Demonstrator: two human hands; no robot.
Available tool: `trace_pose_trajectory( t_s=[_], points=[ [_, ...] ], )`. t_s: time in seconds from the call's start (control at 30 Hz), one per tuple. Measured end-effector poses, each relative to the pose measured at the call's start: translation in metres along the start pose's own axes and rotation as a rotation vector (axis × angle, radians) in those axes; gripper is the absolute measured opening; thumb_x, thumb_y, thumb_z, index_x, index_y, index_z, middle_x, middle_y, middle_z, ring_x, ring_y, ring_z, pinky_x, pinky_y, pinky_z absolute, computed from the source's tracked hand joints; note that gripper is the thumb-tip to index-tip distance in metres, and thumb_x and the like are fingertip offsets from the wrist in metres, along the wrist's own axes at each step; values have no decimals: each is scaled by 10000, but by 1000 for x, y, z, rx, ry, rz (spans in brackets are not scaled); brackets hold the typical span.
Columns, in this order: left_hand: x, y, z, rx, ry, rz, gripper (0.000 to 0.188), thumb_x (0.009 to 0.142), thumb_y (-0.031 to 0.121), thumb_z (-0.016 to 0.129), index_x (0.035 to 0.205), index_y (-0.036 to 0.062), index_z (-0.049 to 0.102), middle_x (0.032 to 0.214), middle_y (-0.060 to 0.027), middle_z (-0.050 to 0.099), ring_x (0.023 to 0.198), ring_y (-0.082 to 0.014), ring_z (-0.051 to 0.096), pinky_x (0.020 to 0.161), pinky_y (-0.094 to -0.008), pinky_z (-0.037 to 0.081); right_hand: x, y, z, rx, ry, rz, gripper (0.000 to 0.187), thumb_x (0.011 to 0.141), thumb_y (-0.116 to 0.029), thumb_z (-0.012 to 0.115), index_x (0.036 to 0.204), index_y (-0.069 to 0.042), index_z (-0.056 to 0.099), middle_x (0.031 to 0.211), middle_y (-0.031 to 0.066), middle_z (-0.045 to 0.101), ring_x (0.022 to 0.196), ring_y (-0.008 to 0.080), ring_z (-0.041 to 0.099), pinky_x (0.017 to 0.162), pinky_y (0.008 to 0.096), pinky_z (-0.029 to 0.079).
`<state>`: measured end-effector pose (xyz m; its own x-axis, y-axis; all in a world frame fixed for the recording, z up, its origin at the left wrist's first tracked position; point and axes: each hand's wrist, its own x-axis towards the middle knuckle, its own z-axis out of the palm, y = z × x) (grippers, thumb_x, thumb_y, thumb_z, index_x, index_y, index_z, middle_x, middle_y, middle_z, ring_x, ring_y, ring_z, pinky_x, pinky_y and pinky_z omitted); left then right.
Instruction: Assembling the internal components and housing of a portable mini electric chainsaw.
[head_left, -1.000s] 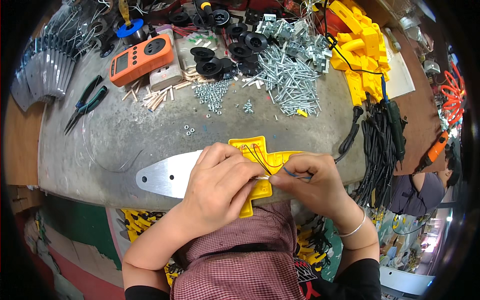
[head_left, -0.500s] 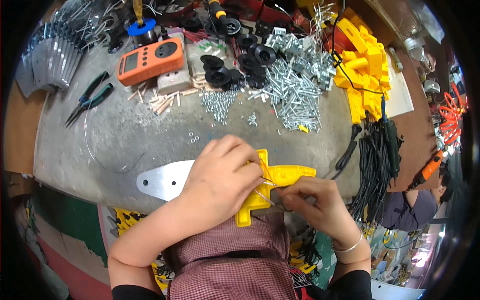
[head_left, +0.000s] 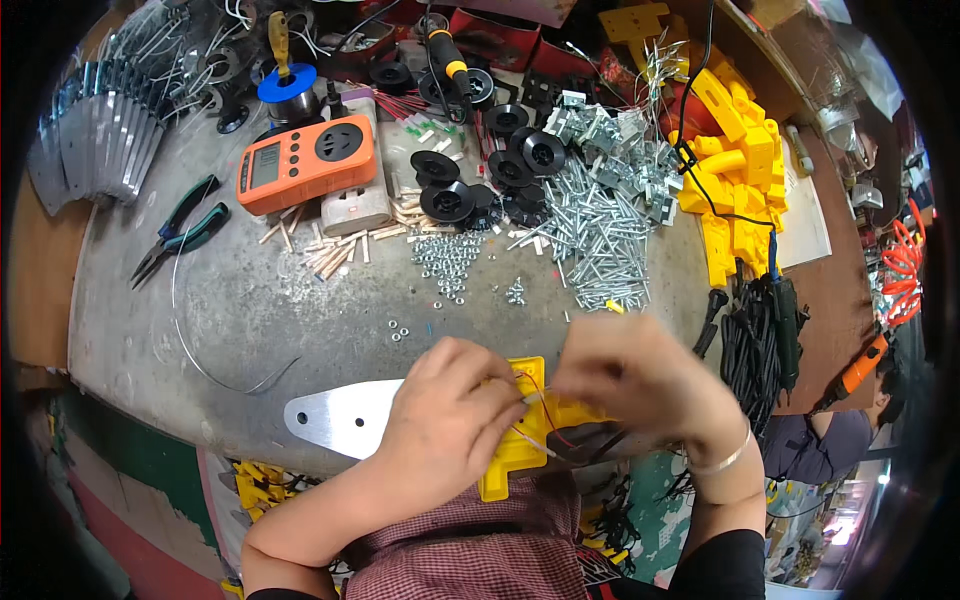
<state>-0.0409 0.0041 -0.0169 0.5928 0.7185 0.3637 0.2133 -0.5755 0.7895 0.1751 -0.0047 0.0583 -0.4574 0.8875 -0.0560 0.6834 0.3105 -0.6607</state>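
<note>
My left hand [head_left: 440,415] is closed over a yellow plastic housing [head_left: 515,462] at the table's near edge, its fingertips at thin wires. A flat silver metal plate [head_left: 335,420] with two visible holes sticks out to the left from under that hand. A thin red wire [head_left: 545,400] curves over the housing's open side, and a black cable [head_left: 592,442] lies across its right part. Above this right part is my right hand [head_left: 640,385], smeared by motion; whether its fingers hold anything is hidden.
Beyond my hands lie piles of screws [head_left: 600,235] and nuts [head_left: 445,262], black spools [head_left: 447,202], an orange meter [head_left: 305,165] and pliers [head_left: 180,230]. Yellow housings [head_left: 740,170] and bundled black cables [head_left: 752,345] are at right. Metal plates [head_left: 95,145] stand far left.
My right hand has moved up and away from the wires, over the housing's right part. The view has shifted, so the table things appear lower. My left hand keeps its hold.
</note>
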Motion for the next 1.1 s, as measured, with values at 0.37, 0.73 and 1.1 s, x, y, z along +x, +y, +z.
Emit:
trace_pose_trajectory(
  t_s=[0.37,0.73,1.1],
  points=[
    [4,1,2,-1,52,-27,98,780,15,675,872,9,642,989,-92,623,894,-301,549,791,-375,454,74,81,21,-631,335,-55,122,770,-110,704,861,-56,644,878,89,582,858,289,630,694,396,521],
    [5,3,4,87,42,-58,74,801,32,662,867,10,635,968,-88,617,875,-296,540,777,-383,452,53,49,17,-342,300,-42,97,837,-104,654,873,-35,597,859,80,630,783,277,647,633,351,523],
    [2,9,9,138,75,-60,70,814,62,654,850,15,617,959,-98,575,924,-307,531,815,-415,449,-12,27,27,1007,83,342,149,922,-58,659,1034,36,633,914,36,664,804,81,634,741,229,531]
  ],
)
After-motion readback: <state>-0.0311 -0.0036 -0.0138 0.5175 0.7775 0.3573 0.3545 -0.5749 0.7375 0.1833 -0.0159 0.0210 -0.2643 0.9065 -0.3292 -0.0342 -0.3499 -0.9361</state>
